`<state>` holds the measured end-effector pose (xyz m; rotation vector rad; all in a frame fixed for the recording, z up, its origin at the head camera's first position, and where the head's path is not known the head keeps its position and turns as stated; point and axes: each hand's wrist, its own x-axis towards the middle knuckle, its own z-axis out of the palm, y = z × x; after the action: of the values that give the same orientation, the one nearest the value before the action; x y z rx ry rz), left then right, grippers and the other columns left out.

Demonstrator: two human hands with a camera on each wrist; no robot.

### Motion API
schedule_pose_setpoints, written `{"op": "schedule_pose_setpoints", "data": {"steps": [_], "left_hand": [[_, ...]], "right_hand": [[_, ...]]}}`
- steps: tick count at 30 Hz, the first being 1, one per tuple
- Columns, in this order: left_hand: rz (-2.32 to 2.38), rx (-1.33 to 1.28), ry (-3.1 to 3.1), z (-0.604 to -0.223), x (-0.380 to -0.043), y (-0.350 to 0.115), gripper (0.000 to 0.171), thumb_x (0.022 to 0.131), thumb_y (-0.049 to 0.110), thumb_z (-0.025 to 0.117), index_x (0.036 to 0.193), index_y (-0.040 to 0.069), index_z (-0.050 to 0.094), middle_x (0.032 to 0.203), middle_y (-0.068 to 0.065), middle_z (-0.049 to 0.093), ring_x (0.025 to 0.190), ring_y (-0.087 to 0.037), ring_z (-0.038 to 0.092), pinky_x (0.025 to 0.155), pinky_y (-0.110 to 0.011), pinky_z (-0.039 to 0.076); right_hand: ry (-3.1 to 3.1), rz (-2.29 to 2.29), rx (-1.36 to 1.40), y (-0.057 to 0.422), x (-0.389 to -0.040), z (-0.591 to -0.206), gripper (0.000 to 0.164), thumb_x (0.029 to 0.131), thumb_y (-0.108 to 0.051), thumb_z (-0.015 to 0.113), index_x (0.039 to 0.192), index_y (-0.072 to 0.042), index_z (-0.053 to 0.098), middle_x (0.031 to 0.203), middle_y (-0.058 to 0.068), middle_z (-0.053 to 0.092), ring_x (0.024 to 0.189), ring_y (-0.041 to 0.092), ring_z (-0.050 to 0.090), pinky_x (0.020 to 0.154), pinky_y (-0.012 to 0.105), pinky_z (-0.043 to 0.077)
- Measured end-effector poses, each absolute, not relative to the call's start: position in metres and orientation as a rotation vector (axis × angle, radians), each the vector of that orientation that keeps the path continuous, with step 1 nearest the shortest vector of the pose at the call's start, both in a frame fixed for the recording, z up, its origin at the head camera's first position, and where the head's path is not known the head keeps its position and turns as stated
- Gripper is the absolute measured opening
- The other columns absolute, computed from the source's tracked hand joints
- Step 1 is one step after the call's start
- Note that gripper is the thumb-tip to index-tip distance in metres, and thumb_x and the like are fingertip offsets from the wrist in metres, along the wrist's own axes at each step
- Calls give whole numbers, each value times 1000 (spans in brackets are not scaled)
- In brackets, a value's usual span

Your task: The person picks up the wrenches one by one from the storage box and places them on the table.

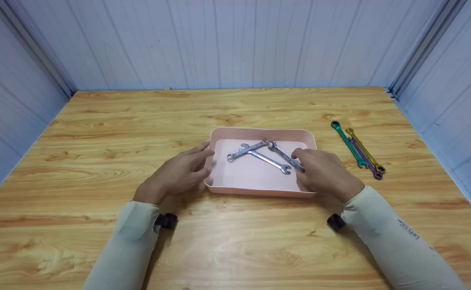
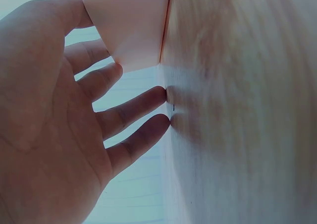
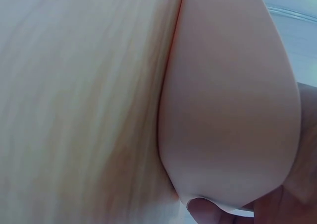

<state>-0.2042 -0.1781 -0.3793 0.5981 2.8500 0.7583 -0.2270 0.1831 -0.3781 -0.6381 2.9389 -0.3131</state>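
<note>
A shallow pink tray (image 1: 243, 181) holds three silver combination wrenches. Two of them cross each other, a short wrench (image 1: 241, 152) over a longer wrench (image 1: 265, 158). The third wrench (image 1: 284, 154) slants down to the right, its lower end hidden at my right hand (image 1: 326, 171), which reaches over the tray's right wall and pinches that end between thumb and index finger. My left hand (image 1: 181, 173) lies against the tray's left wall with relaxed, spread fingers. In the left wrist view, its lower fingertips (image 2: 161, 121) meet the tabletop.
To the right of the tray, a green wrench (image 1: 349, 144), a purple wrench (image 1: 366, 157) and a gold wrench (image 1: 365, 149) lie side by side on the wooden table (image 1: 138, 121). White panel walls (image 1: 235, 44) stand behind and at both sides.
</note>
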Motion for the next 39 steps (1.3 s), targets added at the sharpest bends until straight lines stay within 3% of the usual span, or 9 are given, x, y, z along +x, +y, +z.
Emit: {"op": "schedule_pose_setpoints", "data": {"steps": [24,33,39], "left_hand": [[748,613,2852,-381,-204,-179,51,102,30,52,151,15,48,164,1,23,147,-26,29,115,-49,30],[754,602,2852,-380,-205,-178,52,102,31,52,151,15,48,164,0,23,147,-26,28,115,-49,29],[762,622,2847,-380,-206,-178,52,102,31,51,151,14,47,165,5,21,147,-21,28,116,-46,29]], "right_hand": [[2922,-404,-691,186,-228,-379,40,90,-9,64,130,-7,59,87,3,60,72,19,56,60,32,43],[2974,-384,-752,188,-227,-381,37,90,-10,64,127,-8,60,83,1,61,67,18,54,59,32,40],[2957,-411,-713,188,-227,-381,45,90,-8,63,134,-9,55,83,2,61,67,18,55,60,33,40]]}}
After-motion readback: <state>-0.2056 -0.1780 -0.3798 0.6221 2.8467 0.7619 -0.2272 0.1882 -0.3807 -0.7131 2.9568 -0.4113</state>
